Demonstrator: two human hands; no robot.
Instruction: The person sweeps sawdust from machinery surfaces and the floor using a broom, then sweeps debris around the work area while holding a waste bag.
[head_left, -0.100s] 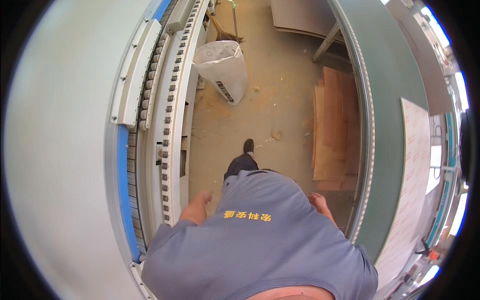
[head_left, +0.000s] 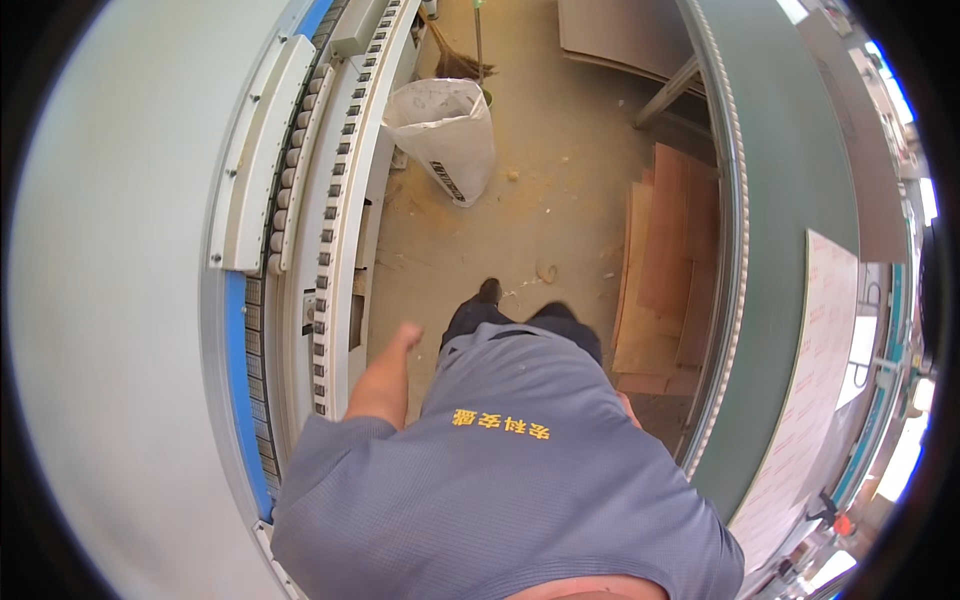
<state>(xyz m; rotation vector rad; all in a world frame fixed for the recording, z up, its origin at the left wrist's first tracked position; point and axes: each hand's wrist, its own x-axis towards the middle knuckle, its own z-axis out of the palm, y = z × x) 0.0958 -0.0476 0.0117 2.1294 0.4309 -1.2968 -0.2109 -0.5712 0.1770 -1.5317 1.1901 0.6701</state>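
At nine o'clock we see a broad, smooth panel (head_left: pixel 110 300) of pale grey, edged by a flat blue strip (head_left: pixel 242 380). Toward ten runs a straight-sided roller rail (head_left: pixel 340 180), studded with small dark wheels. Just short of twelve, a crumpled white sack (head_left: pixel 450 140) gapes open on the dusty floor (head_left: pixel 560 200), a stiff-bristled broom (head_left: pixel 458 64) behind it. At six spreads a grey shirt (head_left: pixel 500 490) of finely textured cloth. Near three lie thin plywood sheets (head_left: pixel 660 270) — reddish and honey-coloured, their edges uneven. Beyond them, at two, we find a smooth green tabletop (head_left: pixel 790 150); on it, between three and four, rests a white sheet (head_left: pixel 822 320) with faint red markings.

The left hand (head_left: pixel 407 337) is toward eight o'clock, and we see nothing held in it; the roller rail lies at its own nine, apart from it. The right hand (head_left: pixel 627 404), near four, has the plywood sheets at its twelve to one.

Blur softens the left hand, so we cannot tell how far its fingers open. The shirt hides nearly all of the right — only a sliver of skin shows, and we cannot tell its opening or whether it grips anything. The lens's dark rim cuts off the panel.
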